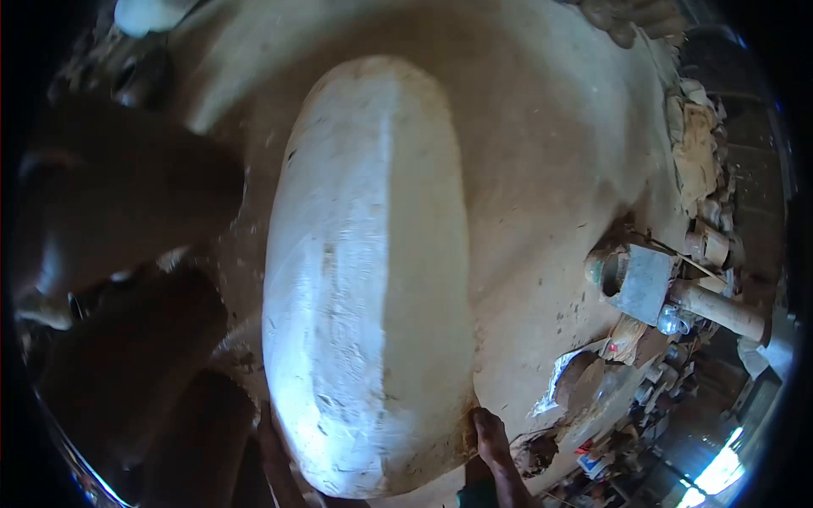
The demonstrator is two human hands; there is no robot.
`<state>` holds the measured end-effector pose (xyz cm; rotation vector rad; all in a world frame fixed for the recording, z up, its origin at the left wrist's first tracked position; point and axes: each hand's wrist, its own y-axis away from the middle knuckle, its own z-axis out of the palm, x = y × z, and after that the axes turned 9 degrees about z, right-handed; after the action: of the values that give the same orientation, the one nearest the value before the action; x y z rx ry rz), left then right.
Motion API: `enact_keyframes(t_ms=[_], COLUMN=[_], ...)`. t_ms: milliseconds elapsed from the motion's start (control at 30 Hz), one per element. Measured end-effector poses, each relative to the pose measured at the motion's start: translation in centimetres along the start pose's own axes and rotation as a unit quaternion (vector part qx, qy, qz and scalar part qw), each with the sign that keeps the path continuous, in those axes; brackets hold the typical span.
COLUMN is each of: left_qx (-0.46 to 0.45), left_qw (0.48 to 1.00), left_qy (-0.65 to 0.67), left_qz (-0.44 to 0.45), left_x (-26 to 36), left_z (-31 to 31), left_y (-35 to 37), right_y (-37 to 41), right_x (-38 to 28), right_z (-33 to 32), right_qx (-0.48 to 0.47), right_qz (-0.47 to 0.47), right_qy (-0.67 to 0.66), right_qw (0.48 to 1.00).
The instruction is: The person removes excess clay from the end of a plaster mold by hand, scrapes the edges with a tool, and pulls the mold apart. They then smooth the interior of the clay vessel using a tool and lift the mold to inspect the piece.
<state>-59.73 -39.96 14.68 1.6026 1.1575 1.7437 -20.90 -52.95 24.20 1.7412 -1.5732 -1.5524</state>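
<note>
A large, long white block (364,279) with rounded ends, plaster-like and scuffed, stretches away from me in the middle of the head view. Its left side catches bright light, and the right side is in shade. My right hand (489,432) grips the near right corner, its thumb against the side and its other fingers hidden beneath. Low at the block's near left edge, my left hand (275,457) is mostly covered by the block and darkness. Its fingers cannot be seen. Brown, clay-smeared ground (542,186) spreads around the block.
Large dark rounded forms (144,186) crowd the left side. To the right are a grey box-like object (644,284), a pale cylinder (720,311) and a brown lump (580,379). Piled clutter (699,152) lines the far right, and brown lumps (635,17) lie at the top.
</note>
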Motion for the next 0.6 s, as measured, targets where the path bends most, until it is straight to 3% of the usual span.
enact_keyframes(t_ms=[67,100,233,300,333,400,433,467,533,600], left_qx=[-0.017,-0.027,-0.048,-0.017,-0.146,-0.093,-0.076,-0.089,-0.007,0.003], left_qw=[1.0,0.999,0.995,0.997,0.931,0.982,0.982,0.98,0.981,0.984], left_qy=[0.014,0.02,0.053,0.059,-0.188,0.017,0.13,0.058,0.101,0.074], left_qz=[0.016,0.026,0.064,0.043,0.278,0.164,0.115,0.169,0.164,0.159], left_x=[2.9,4.3,11.6,15.2,14.0,12.2,13.1,14.1,14.1,16.8], left_z=[3.4,4.9,10.4,13.5,11.1,11.4,12.5,13.6,15.5,17.3], left_y=[3.6,5.5,10.3,12.1,11.3,10.8,11.4,12.2,12.1,13.3], right_y=[0.9,1.1,0.6,0.6,0.7,0.3,-0.4,-0.6,-1.8,-2.8], right_x=[-8.9,-11.9,-22.5,-26.8,-28.9,-32.8,-33.7,-35.7,-38.2,-41.5], right_z=[-3.4,-5.1,-9.2,-10.3,-10.6,-11.5,-11.6,-11.4,-11.1,-10.6], right_qx=[-0.055,-0.047,-0.108,-0.085,-0.096,-0.09,-0.088,-0.075,-0.043,-0.029], right_qz=[0.197,0.186,0.065,-0.055,-0.066,-0.07,-0.125,-0.125,-0.187,-0.206], right_qy=[0.222,0.208,0.273,0.253,0.26,0.241,0.212,0.201,0.171,0.148], right_qw=[0.953,0.959,0.954,0.962,0.958,0.964,0.965,0.969,0.966,0.967])
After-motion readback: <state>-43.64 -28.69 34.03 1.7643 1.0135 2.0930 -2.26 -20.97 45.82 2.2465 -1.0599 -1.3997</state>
